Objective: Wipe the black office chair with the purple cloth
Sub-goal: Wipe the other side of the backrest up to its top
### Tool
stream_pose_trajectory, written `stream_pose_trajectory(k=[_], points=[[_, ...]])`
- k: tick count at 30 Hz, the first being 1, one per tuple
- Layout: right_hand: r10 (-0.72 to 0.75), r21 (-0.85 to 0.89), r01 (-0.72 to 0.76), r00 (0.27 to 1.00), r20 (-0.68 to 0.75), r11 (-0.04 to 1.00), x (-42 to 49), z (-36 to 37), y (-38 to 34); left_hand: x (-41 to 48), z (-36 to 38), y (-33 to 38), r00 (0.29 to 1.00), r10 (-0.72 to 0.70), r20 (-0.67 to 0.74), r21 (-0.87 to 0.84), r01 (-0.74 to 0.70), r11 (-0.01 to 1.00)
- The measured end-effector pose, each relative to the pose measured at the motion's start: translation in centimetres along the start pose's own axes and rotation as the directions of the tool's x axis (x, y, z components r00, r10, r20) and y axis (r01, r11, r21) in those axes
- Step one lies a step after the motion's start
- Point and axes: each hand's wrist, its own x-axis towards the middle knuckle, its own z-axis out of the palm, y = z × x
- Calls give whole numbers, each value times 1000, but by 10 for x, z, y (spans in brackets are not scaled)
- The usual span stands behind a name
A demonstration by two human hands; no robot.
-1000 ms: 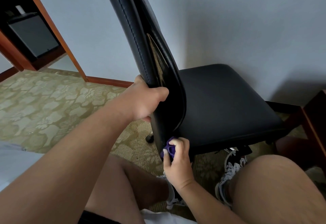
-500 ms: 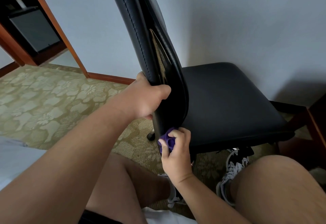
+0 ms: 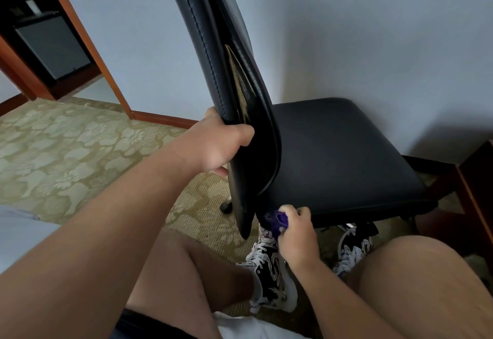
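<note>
While the person sits facing the back of the black office chair (image 3: 333, 152), we record both hands on it.

Left hand (image 3: 218, 146): fingers curled round the near side edge of the backrest (image 3: 210, 45), low down on it. The fingertips are hidden behind the padding. It grips the backrest and holds nothing else.

Right hand (image 3: 296, 234): fingers and thumb closed tightly round the purple cloth (image 3: 277, 220), which is bunched into a small wad. Only a patch of purple shows past the knuckles.

Cloth position: against the chair at the rear near corner of the seat, just below the bottom tip of the backrest shell, where seat and backrest meet. We cannot tell how much of the cloth touches the underside of the seat.

Chair: upright on the patterned carpet (image 3: 66, 152), with the far edge of the seat near the pale wall (image 3: 373, 31). We see 1 castor (image 3: 226, 206) on the carpet below the backrest.

Surroundings: 2 black-and-white patterned sneakers (image 3: 269, 272) rest on the carpet under the near edge of the seat, with a bare knee on each side of the right forearm. A wooden cabinet (image 3: 88, 39) stands at upper left with a dark appliance (image 3: 53, 45) inside it. More dark wooden furniture (image 3: 477, 184) stands at the right edge.
</note>
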Motion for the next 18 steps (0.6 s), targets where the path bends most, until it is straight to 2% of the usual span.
stream_pose_trajectory(k=[3,5,7,9,11,12,14,16,17,18], points=[[64,87,-53,989,-134,995,5,-9,3,0,2,0,1000,3,-2,6,-3,1000],[26,148,0,984,-175,989,8,-13,-2,-1,2,1,1000,4,-1,7,-4,1000],[-101,147,117,988,-114,982,8,-11,-11,-2,3,2,1000,2,-4,4,-2,1000],[-215,104,213,977,8,972,4,-2,-18,-3,4,2,1000,3,-11,8,-2,1000],[-236,-38,240,967,95,970,3,9,-16,-5,4,3,1000,1,-14,9,-1,1000],[-217,-111,227,972,95,968,2,14,-13,-6,5,4,1000,-1,-12,12,1,1000],[-143,-99,140,989,-23,985,2,16,-6,-8,6,6,1000,0,-1,23,0,1000],[57,99,-38,980,-190,994,6,9,-1,-9,8,7,1000,3,-1,29,-3,1000],[136,210,-86,961,-240,974,10,4,1,-10,8,7,1000,7,-6,30,-7,1000],[155,272,-83,954,-256,959,14,1,0,-10,9,7,1000,11,-13,32,-10,999]])
